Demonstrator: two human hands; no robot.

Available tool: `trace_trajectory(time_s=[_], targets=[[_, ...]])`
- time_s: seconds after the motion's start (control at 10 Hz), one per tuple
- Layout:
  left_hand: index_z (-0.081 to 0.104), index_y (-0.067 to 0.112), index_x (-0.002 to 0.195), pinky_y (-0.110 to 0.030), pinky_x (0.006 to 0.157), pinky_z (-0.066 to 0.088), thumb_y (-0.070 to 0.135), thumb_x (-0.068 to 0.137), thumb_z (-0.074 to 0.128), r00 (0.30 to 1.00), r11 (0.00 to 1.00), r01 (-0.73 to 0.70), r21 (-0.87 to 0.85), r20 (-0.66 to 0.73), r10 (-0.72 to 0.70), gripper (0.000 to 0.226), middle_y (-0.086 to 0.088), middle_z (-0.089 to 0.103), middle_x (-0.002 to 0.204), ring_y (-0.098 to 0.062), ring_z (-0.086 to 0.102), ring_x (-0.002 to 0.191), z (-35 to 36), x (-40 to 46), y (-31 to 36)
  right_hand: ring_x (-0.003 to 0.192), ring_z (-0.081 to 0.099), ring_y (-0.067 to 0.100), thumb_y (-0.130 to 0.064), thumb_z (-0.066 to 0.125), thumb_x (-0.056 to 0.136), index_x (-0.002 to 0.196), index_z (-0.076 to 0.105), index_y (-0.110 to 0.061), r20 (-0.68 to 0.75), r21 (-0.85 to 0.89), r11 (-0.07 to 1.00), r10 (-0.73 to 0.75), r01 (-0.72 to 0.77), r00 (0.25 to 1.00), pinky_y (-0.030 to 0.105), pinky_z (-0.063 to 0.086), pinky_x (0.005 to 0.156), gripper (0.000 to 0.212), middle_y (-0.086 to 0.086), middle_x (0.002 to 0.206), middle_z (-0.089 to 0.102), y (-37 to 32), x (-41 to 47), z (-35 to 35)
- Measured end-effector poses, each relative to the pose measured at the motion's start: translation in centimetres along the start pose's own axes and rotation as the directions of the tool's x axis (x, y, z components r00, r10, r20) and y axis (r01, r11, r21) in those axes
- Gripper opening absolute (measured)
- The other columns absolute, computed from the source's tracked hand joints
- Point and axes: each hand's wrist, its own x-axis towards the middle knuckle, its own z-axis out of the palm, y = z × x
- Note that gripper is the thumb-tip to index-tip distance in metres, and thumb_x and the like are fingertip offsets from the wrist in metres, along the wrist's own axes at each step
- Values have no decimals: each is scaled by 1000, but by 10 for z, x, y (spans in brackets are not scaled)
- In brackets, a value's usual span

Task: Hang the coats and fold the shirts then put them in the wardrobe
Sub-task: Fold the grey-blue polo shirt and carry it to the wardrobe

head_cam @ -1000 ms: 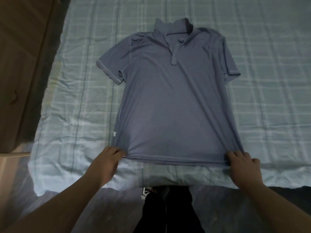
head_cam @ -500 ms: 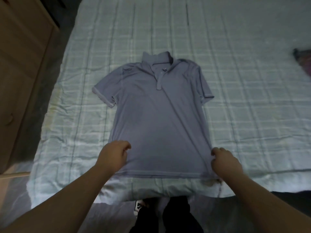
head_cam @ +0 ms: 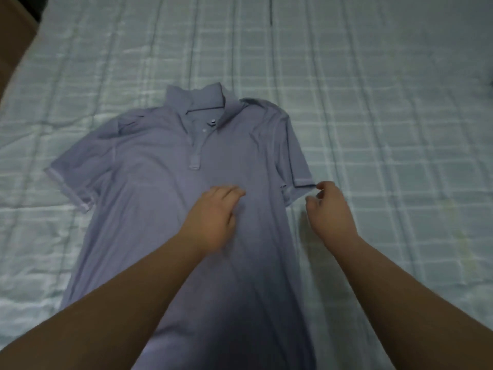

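On the bed [head_cam: 373, 102], your shirt [head_cam: 165, 209] lies flat, collar away from you. Your left hand [head_cam: 213, 209] rests relaxed on its chest; your right hand [head_cam: 329, 206] pinches the sleeve hem.

Both forearms bare to the frame edge, no sleeves visible; left hand [head_cam: 210, 212] and right hand [head_cam: 330, 209] ungloved

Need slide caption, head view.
Left hand on polo shirt, right hand at its sleeve hem, on checked bedsheet.

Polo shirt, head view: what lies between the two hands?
Only the polo shirt's own fabric and a strip of checked bedsheet separate left hand from right hand.
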Motion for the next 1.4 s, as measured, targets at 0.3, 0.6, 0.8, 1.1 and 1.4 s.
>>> trace_trajectory(time_s=[0.3, 0.6, 0.8, 1.1, 1.4], targets=[[31, 13, 151, -47, 116, 29, 40, 94, 34, 993, 994, 90, 57, 69, -94, 63, -11, 31, 158, -30, 29, 145, 51, 96, 36, 82, 56, 31, -32, 59, 88, 84, 55, -10, 96, -34, 997, 68, -65, 993, 35, 42, 69, 22, 10, 82, 58, 0, 88, 11], [33, 21, 151, -50, 117, 25, 39, 94, 38, 993, 987, 10, 162, 113, -29, 61, -9, 31, 158, -31, 29, 144, 71, 145, 75, 84, 54, 23, -22, 56, 93, 98, 55, -12, -77, 372, 903, 262, -216, 962, 29, 38, 75, 11, 5, 84, 58, 32, 150, -53], [38, 30, 149, -60, 114, 24, 43, 95, 37, 985, 961, 0, 276, 164, -47, 56, -8, 34, 157, -33, 30, 145, 100, 155, 90, 96, 59, 26, -40, 49, 97, 109, 50, -13, 45, 442, 826, 369, -349, 929, 35, 46, 88, 29, 7, 101, 62, 40, 150, -44], [46, 25, 145, -43, 104, 37, 42, 96, 24, 978, 991, -100, 85, 190, 82, 56, -6, 36, 157, -28, 36, 141, 93, 227, 103, 74, 63, 9, -9, 64, 87, 110, 38, -19, 144, 642, 666, 383, -381, 912, 21, 52, 72, 36, 14, 98, 66, 34, 113, -29], [23, 27, 155, -45, 117, 23, 22, 85, 34, 895, 963, -227, 143, 421, 148, 70, -8, 9, 165, -28, 7, 152, 89, 280, 100, 86, 60, 3, -17, 62, 90, 143, 24, -49, 179, 389, 897, 152, -212, 972, 18, 44, 66, 72, -17, 108, 59, 29, 108, -43]])
